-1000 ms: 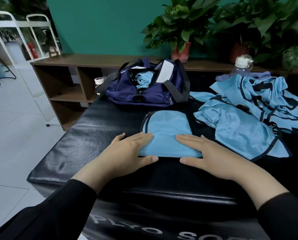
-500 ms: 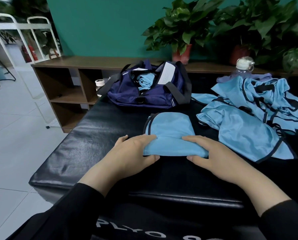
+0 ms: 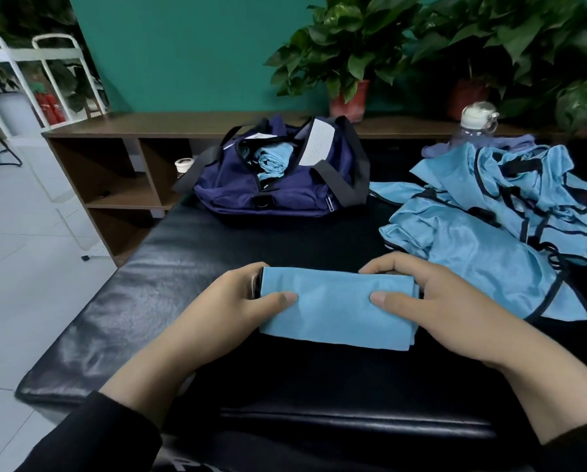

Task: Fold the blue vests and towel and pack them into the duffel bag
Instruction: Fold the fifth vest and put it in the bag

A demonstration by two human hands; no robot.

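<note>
Both hands (image 3: pixel 333 308) grip folded vest (image 3: pixel 336 311) (black padded bench (image 3: pixel 189 253)).

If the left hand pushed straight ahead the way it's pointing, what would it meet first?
Probably the navy duffel bag: the left hand, gripping the folded vest, points up-table, with bare black mat between. Depth is uncertain.

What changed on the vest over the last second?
The far half of the folded vest came over toward the person, leaving a compact rectangle. The left hand and right hand, flat on it before, now grip its ends. The duffel bag and vest pile stayed put.
</note>
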